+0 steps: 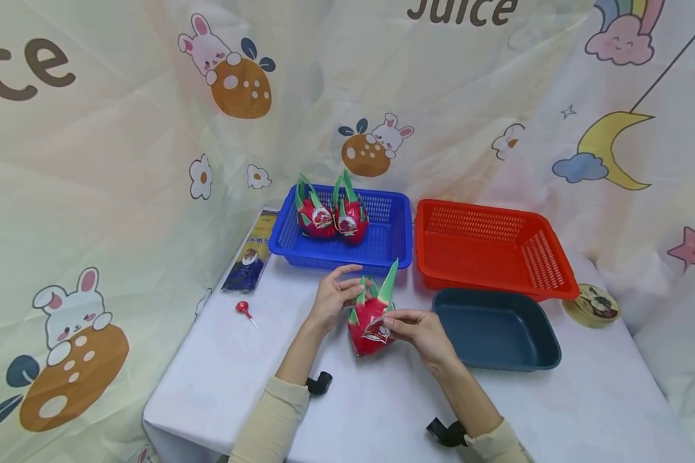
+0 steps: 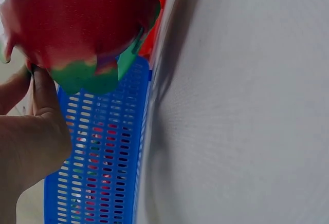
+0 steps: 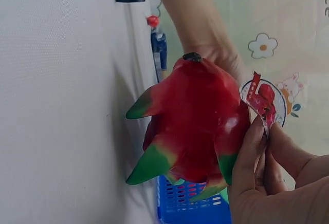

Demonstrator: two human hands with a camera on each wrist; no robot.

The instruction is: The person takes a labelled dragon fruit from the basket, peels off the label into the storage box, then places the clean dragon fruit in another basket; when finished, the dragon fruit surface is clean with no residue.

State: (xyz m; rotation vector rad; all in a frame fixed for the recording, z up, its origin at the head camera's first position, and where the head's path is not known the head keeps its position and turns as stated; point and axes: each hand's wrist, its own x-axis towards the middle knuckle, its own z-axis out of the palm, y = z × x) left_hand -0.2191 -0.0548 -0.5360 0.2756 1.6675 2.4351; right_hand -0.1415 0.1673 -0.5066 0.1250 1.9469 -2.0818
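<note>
A red toy dragon fruit (image 1: 363, 339) with green-tipped leaves is held above the white table, in front of the blue basket. My left hand (image 1: 331, 301) pinches it by its leafy upper side, thumb and finger meeting at a leaf in the left wrist view. On the other side, my right hand (image 1: 421, 332) pinches the edge of a round picture label (image 3: 263, 99). In the right wrist view most of this label stands out from the fruit's skin; whether an edge still sticks is hidden by my fingers.
Two more labelled dragon fruits (image 1: 352, 222) sit in the blue basket (image 1: 390, 222). Right of it are a red basket (image 1: 469, 247), a dark blue tray (image 1: 492, 331) and a round gold tin (image 1: 593, 305). A lollipop (image 1: 242, 307) and a yellow-and-blue packet (image 1: 253, 254) lie at the left.
</note>
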